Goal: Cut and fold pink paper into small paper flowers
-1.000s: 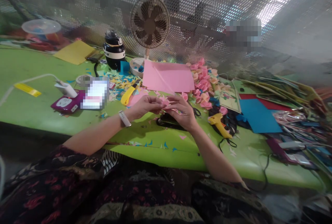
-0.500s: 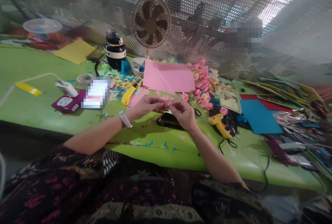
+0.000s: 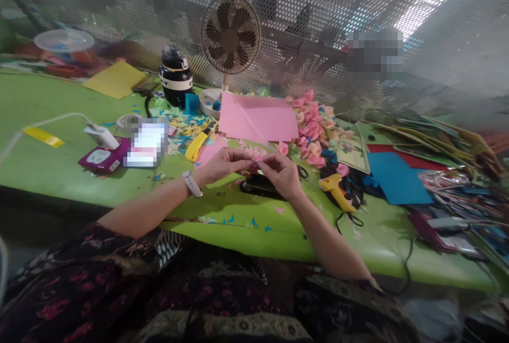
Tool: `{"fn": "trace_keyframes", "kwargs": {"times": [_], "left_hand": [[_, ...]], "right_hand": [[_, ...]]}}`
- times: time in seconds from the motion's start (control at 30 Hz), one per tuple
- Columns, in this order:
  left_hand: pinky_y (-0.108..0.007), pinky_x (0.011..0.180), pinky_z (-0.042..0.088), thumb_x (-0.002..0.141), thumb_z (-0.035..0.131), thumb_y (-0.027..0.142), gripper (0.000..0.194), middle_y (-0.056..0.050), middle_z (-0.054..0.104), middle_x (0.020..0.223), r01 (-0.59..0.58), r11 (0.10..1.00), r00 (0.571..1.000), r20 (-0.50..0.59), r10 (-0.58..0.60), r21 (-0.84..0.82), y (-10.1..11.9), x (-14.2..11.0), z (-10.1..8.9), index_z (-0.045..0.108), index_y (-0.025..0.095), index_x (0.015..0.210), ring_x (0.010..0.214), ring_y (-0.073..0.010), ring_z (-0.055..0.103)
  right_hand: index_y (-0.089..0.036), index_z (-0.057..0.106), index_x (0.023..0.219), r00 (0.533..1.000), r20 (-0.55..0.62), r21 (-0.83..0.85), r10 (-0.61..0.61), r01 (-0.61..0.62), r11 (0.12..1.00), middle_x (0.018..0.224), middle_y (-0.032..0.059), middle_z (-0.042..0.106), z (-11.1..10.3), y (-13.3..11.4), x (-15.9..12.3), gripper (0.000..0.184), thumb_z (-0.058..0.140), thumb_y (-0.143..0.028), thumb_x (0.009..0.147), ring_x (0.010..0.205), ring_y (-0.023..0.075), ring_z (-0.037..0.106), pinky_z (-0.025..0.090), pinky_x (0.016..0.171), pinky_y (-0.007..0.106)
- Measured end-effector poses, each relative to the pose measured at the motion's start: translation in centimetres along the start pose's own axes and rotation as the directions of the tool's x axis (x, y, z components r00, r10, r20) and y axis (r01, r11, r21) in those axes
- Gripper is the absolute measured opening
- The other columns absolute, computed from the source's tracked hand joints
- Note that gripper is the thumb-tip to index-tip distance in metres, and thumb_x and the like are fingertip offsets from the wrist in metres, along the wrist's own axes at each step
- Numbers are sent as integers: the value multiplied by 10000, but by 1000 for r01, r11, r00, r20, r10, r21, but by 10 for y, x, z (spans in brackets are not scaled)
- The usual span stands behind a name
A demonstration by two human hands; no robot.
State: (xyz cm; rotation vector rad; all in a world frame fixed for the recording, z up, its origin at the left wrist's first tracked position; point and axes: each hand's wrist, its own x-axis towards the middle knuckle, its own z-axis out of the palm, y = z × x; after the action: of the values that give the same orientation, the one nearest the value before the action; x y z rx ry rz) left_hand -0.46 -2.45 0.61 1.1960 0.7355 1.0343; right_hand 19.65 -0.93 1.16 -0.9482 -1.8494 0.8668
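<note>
Over the green table [image 3: 238,210], my left hand [image 3: 222,165] and my right hand [image 3: 284,173] meet at the fingertips. Both pinch a small piece of pink paper [image 3: 256,161], mostly covered by the fingers. Beneath my right hand lies a long black object [image 3: 254,188] whose kind I cannot make out. A black loop [image 3: 303,172], like a scissors handle, shows just beyond that hand. Small pink scraps [image 3: 254,147] lie behind my fingers, and a yellow cutter knife [image 3: 196,145] rests past my left hand.
Pink paper sheets [image 3: 258,117] lie behind, beside a heap of folded pink paper pieces [image 3: 312,125]. To the right are a yellow glue gun [image 3: 336,189] and blue paper [image 3: 397,178]. A phone [image 3: 147,144], a black jug [image 3: 175,78] and a fan [image 3: 230,35] stand leftward and behind.
Both hands stay in nearly the same place. The fingertips have shifted slightly, and less of the pink paper shows between them.
</note>
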Motion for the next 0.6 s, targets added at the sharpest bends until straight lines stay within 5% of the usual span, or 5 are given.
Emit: {"fn": "trace_keyframes", "kwargs": {"times": [0.6], "left_hand": [[-317, 818, 611, 790, 784, 303, 197, -66, 790, 880, 4, 1000, 1000, 1, -4, 16, 0, 0, 0, 763, 151, 913, 815, -151, 745]], "right_hand": [[-208, 643, 823, 1000, 9, 15, 3, -3, 1000, 778, 40, 711, 1, -4, -1, 307, 714, -506, 814, 701, 175, 677, 571, 679, 342]]}}
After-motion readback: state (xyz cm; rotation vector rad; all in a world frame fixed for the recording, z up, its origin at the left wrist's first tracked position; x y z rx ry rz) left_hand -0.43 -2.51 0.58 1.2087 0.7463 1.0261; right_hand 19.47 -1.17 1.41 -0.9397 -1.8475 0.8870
